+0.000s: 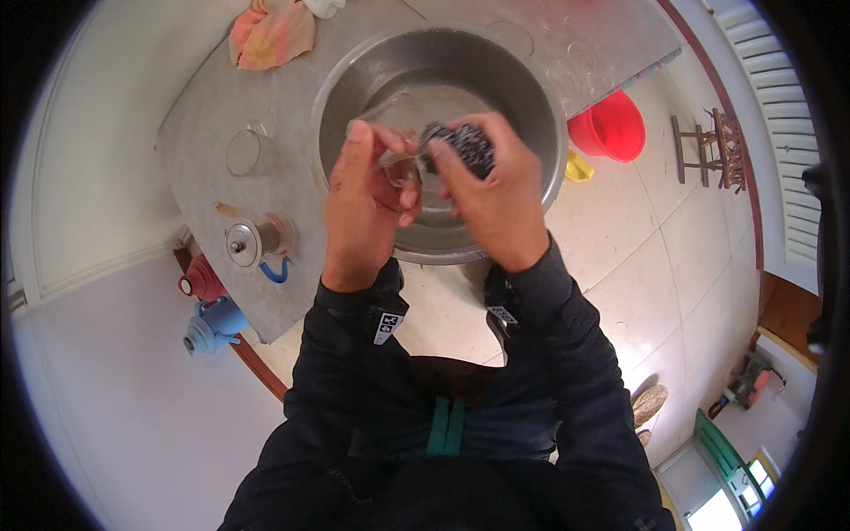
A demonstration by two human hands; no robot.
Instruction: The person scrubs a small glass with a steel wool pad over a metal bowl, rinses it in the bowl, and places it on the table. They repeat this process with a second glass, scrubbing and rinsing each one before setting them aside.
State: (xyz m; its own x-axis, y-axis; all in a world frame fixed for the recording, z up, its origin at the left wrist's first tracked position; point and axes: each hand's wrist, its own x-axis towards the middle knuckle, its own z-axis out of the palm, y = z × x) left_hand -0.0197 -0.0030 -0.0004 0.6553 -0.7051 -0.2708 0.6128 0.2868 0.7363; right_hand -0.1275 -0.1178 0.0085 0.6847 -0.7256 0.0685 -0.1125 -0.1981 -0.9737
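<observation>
Over a wide metal basin (554, 152) with water in it, my left hand (365, 189) grips a clear glass vessel (393, 109), whose outline is faint and blurred. My right hand (501, 189) holds a dark metal scouring pad (471, 147) against or very close to the glass; the exact contact cannot be made out. Both hands are above the basin's near half, with fingers partly covering the glass. To the left, an empty clear drinking glass (244, 152) rests on the grey table (192, 113).
A glass teapot with a metal lid (243, 244) stands at the table's left. A pinkish cloth (272, 36) lies at the back. Below the left edge are red (202, 275) and blue (216, 325) vacuum flasks. On the floor at right are a red bucket (607, 126) and a wooden stool (707, 149).
</observation>
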